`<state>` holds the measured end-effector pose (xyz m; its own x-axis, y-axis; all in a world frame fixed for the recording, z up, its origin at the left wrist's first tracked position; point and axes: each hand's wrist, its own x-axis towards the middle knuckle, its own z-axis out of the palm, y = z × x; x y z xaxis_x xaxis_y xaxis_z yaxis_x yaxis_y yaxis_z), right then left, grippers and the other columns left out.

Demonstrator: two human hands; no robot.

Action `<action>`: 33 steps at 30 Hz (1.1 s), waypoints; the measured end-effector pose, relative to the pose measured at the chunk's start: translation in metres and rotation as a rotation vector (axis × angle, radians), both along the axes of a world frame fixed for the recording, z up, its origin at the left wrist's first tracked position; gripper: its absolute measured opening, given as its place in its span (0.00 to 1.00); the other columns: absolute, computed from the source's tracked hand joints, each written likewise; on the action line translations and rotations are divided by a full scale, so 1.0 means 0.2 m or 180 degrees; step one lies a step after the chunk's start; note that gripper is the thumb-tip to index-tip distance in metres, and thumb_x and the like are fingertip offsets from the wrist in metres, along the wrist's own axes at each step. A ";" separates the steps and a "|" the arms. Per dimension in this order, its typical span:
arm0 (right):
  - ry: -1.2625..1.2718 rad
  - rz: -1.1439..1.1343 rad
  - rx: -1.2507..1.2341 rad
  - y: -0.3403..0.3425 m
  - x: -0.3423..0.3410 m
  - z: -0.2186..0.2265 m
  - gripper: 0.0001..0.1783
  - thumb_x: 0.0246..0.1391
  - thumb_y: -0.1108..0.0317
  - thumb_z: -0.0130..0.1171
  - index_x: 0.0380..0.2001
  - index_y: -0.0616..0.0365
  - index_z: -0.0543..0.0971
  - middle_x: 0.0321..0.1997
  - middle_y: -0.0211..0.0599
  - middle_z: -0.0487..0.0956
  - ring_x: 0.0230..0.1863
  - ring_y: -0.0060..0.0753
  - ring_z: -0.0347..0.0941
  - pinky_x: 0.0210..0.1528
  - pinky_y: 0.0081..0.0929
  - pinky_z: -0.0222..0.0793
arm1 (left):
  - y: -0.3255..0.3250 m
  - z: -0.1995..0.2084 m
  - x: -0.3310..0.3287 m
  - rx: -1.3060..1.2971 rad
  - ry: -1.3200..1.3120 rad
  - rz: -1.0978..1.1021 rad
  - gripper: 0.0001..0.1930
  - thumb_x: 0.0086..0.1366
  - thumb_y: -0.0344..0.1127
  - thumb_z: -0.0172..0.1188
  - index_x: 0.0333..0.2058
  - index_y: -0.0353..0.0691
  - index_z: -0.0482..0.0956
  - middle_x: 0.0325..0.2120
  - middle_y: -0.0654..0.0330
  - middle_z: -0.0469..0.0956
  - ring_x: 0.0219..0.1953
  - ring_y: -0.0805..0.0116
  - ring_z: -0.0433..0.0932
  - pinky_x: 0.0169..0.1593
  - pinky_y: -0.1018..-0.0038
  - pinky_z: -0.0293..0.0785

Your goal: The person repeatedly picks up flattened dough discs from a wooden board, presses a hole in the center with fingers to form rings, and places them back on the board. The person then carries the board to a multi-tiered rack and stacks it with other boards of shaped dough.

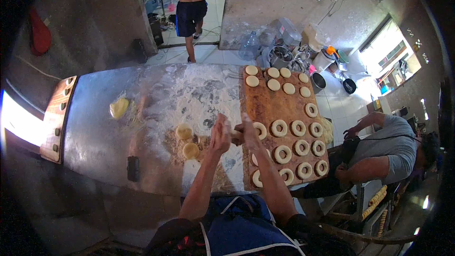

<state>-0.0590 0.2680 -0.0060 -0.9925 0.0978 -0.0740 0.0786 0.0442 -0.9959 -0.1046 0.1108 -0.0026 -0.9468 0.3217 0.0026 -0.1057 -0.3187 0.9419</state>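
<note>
My left hand [220,134] and my right hand [249,135] meet over the floured tabletop, at the left edge of a wooden board [268,109]. Both are closed around a small pale-brown thing between the palms; fingers and blur hide its kind. Two round dough pieces [191,151] lie just left of my left hand. Dough rings [283,154] stand in rows on the board beside my right forearm, which partly covers some of them. Flat dough discs [273,85] sit at the board's far end.
On the metal table [95,137] are a yellowish lump [119,108] and a black object [133,168]. Another wooden board [59,118] edges the left. A seated person [391,147] is at right; another person [192,14] stands in the doorway. Pots [280,57] crowd the far wall.
</note>
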 end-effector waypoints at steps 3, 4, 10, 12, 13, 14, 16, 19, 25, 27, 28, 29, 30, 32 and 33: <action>-0.0416 -0.0943 0.1164 -0.09 -0.06 0.09 0.38 0.65 0.37 0.36 0.57 0.64 0.65 0.43 0.50 0.75 0.39 0.46 0.74 0.43 0.42 0.70 | 0.16 0.05 0.03 -0.0882 0.0258 0.0346 0.22 0.72 0.52 0.39 0.30 0.38 0.65 0.16 0.62 0.59 0.23 0.66 0.65 0.30 0.63 0.65; -0.0864 -0.1429 0.0756 -0.10 -0.07 0.12 0.40 0.65 0.36 0.35 0.58 0.65 0.61 0.47 0.52 0.74 0.40 0.47 0.73 0.46 0.42 0.69 | 0.21 0.06 0.03 0.0060 -0.0415 0.0487 0.23 0.71 0.53 0.39 0.30 0.37 0.65 0.17 0.61 0.61 0.22 0.66 0.65 0.29 0.64 0.64; -0.0221 -0.1738 0.0068 0.08 0.02 0.15 0.37 0.65 0.35 0.35 0.46 0.65 0.67 0.37 0.44 0.73 0.34 0.40 0.70 0.40 0.41 0.65 | 0.40 0.04 0.05 -0.0429 0.0043 0.0288 0.21 0.71 0.51 0.42 0.25 0.42 0.67 0.20 0.62 0.65 0.21 0.68 0.65 0.26 0.64 0.63; -0.0192 -0.1662 0.0020 0.19 0.07 0.14 0.36 0.65 0.35 0.35 0.44 0.64 0.67 0.36 0.43 0.72 0.33 0.39 0.69 0.38 0.41 0.64 | 0.46 0.03 0.06 0.0261 -0.0301 0.0084 0.19 0.71 0.49 0.44 0.26 0.43 0.68 0.22 0.62 0.68 0.23 0.69 0.67 0.28 0.65 0.65; -0.0183 -0.1636 0.0023 0.23 0.09 0.13 0.36 0.65 0.35 0.35 0.43 0.64 0.67 0.35 0.42 0.72 0.33 0.39 0.68 0.38 0.41 0.64 | 0.50 0.03 0.07 0.1434 -0.0914 -0.0079 0.19 0.72 0.48 0.44 0.27 0.42 0.69 0.24 0.61 0.70 0.25 0.69 0.69 0.30 0.66 0.67; -0.0177 -0.1599 0.0002 0.26 0.10 0.12 0.36 0.65 0.35 0.35 0.42 0.64 0.67 0.34 0.41 0.71 0.32 0.38 0.68 0.37 0.41 0.63 | 0.53 0.03 0.07 0.2505 -0.1579 -0.0176 0.18 0.72 0.47 0.45 0.28 0.40 0.71 0.25 0.60 0.73 0.26 0.69 0.70 0.32 0.67 0.68; -0.0185 -0.1508 -0.0045 0.31 0.12 0.12 0.36 0.65 0.35 0.35 0.40 0.64 0.67 0.33 0.40 0.71 0.31 0.37 0.67 0.36 0.40 0.62 | 0.59 0.04 0.09 0.0437 -0.0207 0.0349 0.17 0.71 0.50 0.46 0.30 0.42 0.70 0.23 0.63 0.68 0.27 0.68 0.69 0.35 0.69 0.67; -0.0226 -0.1394 -0.0114 0.37 0.13 0.11 0.36 0.65 0.35 0.35 0.37 0.64 0.67 0.30 0.38 0.70 0.29 0.36 0.66 0.34 0.40 0.61 | 0.68 0.04 0.11 0.0499 -0.1062 0.0102 0.17 0.71 0.49 0.47 0.37 0.40 0.70 0.30 0.61 0.71 0.33 0.67 0.70 0.38 0.68 0.68; -0.0273 -0.1232 -0.0065 0.59 0.13 0.06 0.36 0.65 0.35 0.36 0.31 0.63 0.68 0.25 0.33 0.68 0.26 0.33 0.63 0.30 0.39 0.58 | 0.88 -0.04 0.10 0.0305 -0.0970 0.0075 0.17 0.72 0.49 0.46 0.40 0.38 0.70 0.33 0.60 0.71 0.34 0.66 0.71 0.39 0.67 0.69; -0.0314 -0.1173 -0.0064 0.66 0.16 0.03 0.36 0.65 0.35 0.36 0.29 0.63 0.68 0.24 0.32 0.67 0.25 0.32 0.62 0.29 0.39 0.57 | 0.94 -0.07 0.09 0.0209 -0.0952 0.0057 0.18 0.72 0.49 0.46 0.41 0.38 0.70 0.35 0.59 0.71 0.35 0.66 0.71 0.39 0.66 0.69; -0.0333 -0.1143 -0.0056 0.68 0.17 0.01 0.36 0.65 0.35 0.36 0.28 0.63 0.68 0.23 0.31 0.66 0.25 0.31 0.61 0.28 0.39 0.56 | 0.98 -0.09 0.10 0.0174 -0.0948 0.0061 0.18 0.72 0.49 0.46 0.42 0.38 0.70 0.35 0.59 0.71 0.35 0.65 0.71 0.40 0.66 0.69; -0.0345 -0.1126 -0.0042 0.72 0.18 -0.01 0.36 0.65 0.35 0.36 0.27 0.63 0.68 0.22 0.30 0.66 0.24 0.31 0.61 0.27 0.39 0.56 | 1.01 -0.10 0.09 0.0136 -0.0933 0.0046 0.18 0.72 0.49 0.46 0.42 0.38 0.70 0.36 0.58 0.71 0.35 0.65 0.71 0.40 0.66 0.70; -0.0363 -0.1111 -0.0038 0.74 0.20 -0.03 0.37 0.65 0.35 0.36 0.26 0.62 0.68 0.22 0.30 0.66 0.24 0.30 0.60 0.27 0.39 0.55 | 1.04 -0.11 0.09 0.0119 -0.0905 0.0040 0.18 0.72 0.49 0.46 0.43 0.37 0.71 0.36 0.58 0.71 0.36 0.65 0.72 0.40 0.66 0.70; -0.0371 -0.1093 0.0000 0.81 0.21 -0.05 0.37 0.65 0.35 0.36 0.24 0.62 0.68 0.20 0.28 0.65 0.23 0.29 0.59 0.25 0.38 0.54 | 1.10 -0.12 0.09 0.0080 -0.0864 0.0007 0.18 0.73 0.48 0.46 0.44 0.37 0.71 0.37 0.58 0.72 0.36 0.65 0.72 0.41 0.65 0.70; -0.0368 -0.1072 0.0048 0.84 0.21 -0.06 0.37 0.65 0.35 0.36 0.23 0.62 0.68 0.19 0.28 0.65 0.22 0.29 0.59 0.25 0.38 0.54 | 1.14 -0.13 0.08 0.0057 -0.0833 -0.0012 0.19 0.73 0.48 0.46 0.44 0.37 0.71 0.38 0.57 0.72 0.36 0.64 0.72 0.41 0.65 0.70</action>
<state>-0.0174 0.4359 -0.0180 -0.8895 0.4200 -0.1799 0.2033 0.0113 -0.9790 -0.0879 0.3380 -0.0279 -0.9149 0.3272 -0.2365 -0.3462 -0.3342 0.8766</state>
